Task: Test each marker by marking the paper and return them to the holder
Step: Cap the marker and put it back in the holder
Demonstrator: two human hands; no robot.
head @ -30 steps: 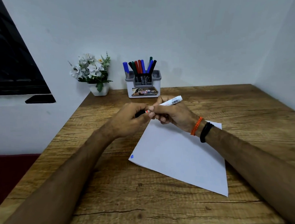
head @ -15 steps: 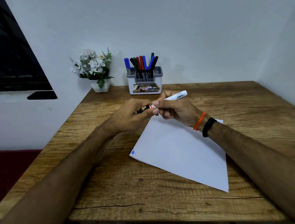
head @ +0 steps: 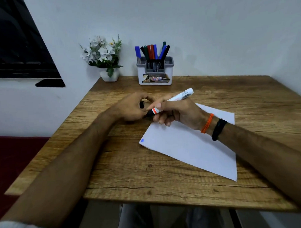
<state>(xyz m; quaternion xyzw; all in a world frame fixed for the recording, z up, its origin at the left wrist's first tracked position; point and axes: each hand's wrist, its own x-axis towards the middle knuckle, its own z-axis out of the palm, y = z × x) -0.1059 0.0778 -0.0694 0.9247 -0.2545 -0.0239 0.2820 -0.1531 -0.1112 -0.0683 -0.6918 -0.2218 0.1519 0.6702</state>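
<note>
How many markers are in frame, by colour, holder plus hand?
Blue caps, in the holder: 3
Black caps: 2
Green caps: 2
Red caps: 2
White marker, uncapped, in the right hand: 1
Total: 10
The left hand holds its black cap.

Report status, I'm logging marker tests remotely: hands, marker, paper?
Right hand grips white marker, tip exposed. Left hand holds black cap. Paper bears one blue mark. Nothing in the way.
</note>
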